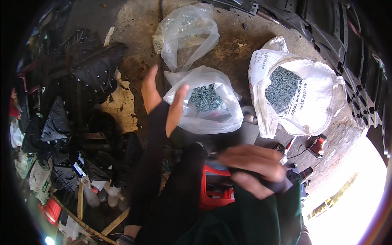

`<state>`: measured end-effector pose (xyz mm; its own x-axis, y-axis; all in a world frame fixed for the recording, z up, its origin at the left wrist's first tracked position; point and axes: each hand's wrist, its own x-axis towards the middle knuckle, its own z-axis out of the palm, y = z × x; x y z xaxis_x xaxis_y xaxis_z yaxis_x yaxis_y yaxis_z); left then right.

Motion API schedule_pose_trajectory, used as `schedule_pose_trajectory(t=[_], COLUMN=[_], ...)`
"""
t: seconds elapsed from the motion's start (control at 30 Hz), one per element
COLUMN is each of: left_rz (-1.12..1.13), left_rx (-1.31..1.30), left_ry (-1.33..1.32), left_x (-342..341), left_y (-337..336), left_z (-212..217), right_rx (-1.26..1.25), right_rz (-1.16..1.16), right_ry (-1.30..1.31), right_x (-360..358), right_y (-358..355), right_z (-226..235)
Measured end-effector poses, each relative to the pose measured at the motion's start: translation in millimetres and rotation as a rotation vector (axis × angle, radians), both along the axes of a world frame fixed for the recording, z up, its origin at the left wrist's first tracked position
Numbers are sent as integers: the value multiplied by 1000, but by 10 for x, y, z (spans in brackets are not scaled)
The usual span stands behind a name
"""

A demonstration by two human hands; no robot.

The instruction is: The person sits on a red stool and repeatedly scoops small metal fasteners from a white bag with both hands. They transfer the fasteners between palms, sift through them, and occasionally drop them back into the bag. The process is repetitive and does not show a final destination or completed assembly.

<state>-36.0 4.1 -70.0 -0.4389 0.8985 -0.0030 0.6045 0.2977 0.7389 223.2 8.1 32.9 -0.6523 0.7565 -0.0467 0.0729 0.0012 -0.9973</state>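
Note:
My left hand (173, 110) is raised beside a clear plastic bag (220, 125). Its fingers and thumb are spread, and nothing shows between them; dark cloth covers part of the hand and forearm. Small grey-blue metal screws or pins (205, 98) fill the bag's open mouth. Lower right, my right hand (257, 165) passes above a red plastic frame or stool (218, 201). Motion smears its fingers, and a dark area lies between fingers and thumb, so whether it holds something cannot be told.
A white woven sack (316, 110) at right holds similar small metal pieces (281, 90). Behind stands another clear bag (192, 38). Black bracket-like parts (100, 67) are heaped at left; dark metal parts (322, 32) line the right. A power drill (300, 173) lies at lower right.

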Motion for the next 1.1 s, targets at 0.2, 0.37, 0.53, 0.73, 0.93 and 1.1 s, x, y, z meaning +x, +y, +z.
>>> schedule_pose_trajectory(t=[0.2,0.37,0.53,0.73,0.93,1.1], left_rz=[276,141,194,170,91,-164], left_rx=[-173,-169,-166,-122,57,272], left_ry=[-544,-315,-314,-258,-196,126], left_x=[282,487,494,412,351,511], left_y=[-556,-522,-451,-319,-50,-80], left_z=[-159,-130,-97,-150,-17,359], right_rx=[406,706,812,656,-771,-1001], right_rz=[-149,-164,-220,-197,-6,-145], right_ry=[-727,-1057,-941,-963,-293,177], right_x=[-857,-796,-784,-823,-425,-517], right_y=[-191,-193,-162,-11,726,695], right_z=[-1710,-2293,-2279,-2455,-2058,-1509])
